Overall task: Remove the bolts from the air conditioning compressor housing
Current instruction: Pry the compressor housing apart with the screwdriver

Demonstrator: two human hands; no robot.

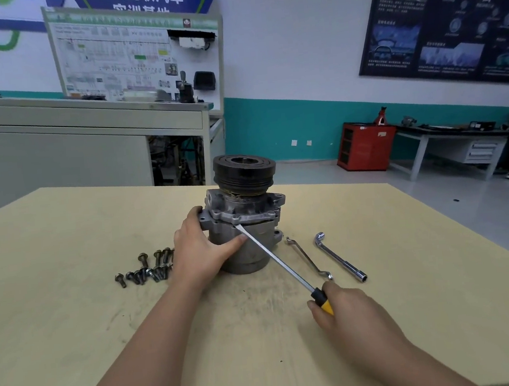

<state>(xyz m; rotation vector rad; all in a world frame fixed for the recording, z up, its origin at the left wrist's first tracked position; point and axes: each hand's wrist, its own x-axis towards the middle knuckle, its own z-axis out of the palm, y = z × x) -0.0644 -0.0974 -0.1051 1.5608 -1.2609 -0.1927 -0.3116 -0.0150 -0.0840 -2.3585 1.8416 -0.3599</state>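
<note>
Our left hand (201, 254) clasps the compressor housing (244, 225), which stands upright near the far edge of the surface (71, 304), thumb across its front, fingers hidden behind it. Our right hand (342, 312) curls tight round the screwdriver (278, 262) handle, covering most of it; the blade tip meets the seam under the flange. Loose bolts (145, 270) lie left of the housing, some behind our wrist.

Bolts (144, 270) left of compressor (249, 213); wrenches (340, 259), seemingly, right.
</note>
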